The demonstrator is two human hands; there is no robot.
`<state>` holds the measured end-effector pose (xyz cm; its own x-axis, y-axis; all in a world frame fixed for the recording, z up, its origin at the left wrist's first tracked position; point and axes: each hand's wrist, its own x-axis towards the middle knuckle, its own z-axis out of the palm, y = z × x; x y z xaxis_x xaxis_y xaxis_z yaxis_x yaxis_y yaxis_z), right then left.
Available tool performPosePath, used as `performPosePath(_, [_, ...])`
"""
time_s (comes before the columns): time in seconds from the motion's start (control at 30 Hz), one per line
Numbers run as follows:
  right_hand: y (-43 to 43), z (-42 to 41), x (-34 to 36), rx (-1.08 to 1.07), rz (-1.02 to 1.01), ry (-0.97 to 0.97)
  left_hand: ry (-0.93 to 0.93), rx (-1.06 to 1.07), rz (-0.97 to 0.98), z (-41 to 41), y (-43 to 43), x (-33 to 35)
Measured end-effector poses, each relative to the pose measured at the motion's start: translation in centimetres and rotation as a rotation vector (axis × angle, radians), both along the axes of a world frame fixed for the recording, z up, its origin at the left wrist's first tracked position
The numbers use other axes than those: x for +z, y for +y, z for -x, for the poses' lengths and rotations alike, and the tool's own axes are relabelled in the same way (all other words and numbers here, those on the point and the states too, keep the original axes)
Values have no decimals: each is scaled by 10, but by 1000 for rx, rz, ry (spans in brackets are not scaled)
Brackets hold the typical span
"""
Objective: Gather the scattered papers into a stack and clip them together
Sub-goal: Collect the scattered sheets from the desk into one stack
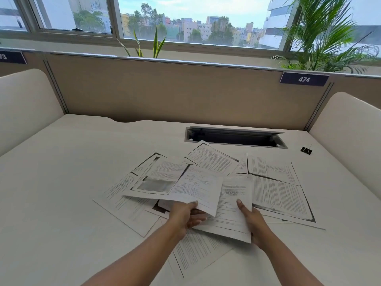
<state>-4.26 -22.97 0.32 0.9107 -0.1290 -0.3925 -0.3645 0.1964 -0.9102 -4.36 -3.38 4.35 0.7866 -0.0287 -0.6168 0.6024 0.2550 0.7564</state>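
Several printed papers lie scattered and overlapping on the white desk (61,182). My left hand (186,213) grips the near edge of a lifted sheet with a diagram (198,184), together with a sheet showing a grey photo (156,182). My right hand (252,219) holds a text sheet (233,201) at its right edge, thumb on top. More sheets lie flat: one at the right (276,188), one at the far middle (212,157), one at the left (123,201), one near me (198,252). A black binder clip (306,150) sits alone at the far right.
An open cable slot (235,137) is sunk into the desk behind the papers. Beige partitions close the back and both sides, with a label reading 474 (304,79). Plants (327,36) stand at the window beyond.
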Motion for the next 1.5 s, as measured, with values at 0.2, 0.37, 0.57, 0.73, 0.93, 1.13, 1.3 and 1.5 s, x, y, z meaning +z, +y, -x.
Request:
performPosePath(0.2, [3,-1,-1,-6,-6,13,2,-172,-20,14,-14,-1])
performPosePath(0.37, [3,1,0,26,-7,9,55,-365,-52,18,-21,4])
performPosePath(0.57, [0,3,6,25,15,-6,10,-549,-254,13,-5,15])
performPosePath(0.73, [-3,6,12,60,-84,-7,-199,-170,-390,-7,21,20])
performPosePath(0.93, [-12,7,12,117,-174,-4,-405,78,-888,-38,66,17])
performPosePath(1.13, [-20,8,20,163,-221,-17,-337,64,-906,-56,110,8])
performPosePath(1.3, [-29,4,24,269,-217,-50,-313,-168,-324,-51,134,19])
performPosePath(1.5, [-25,1,29,305,-162,-139,-452,-329,-153,-44,125,18])
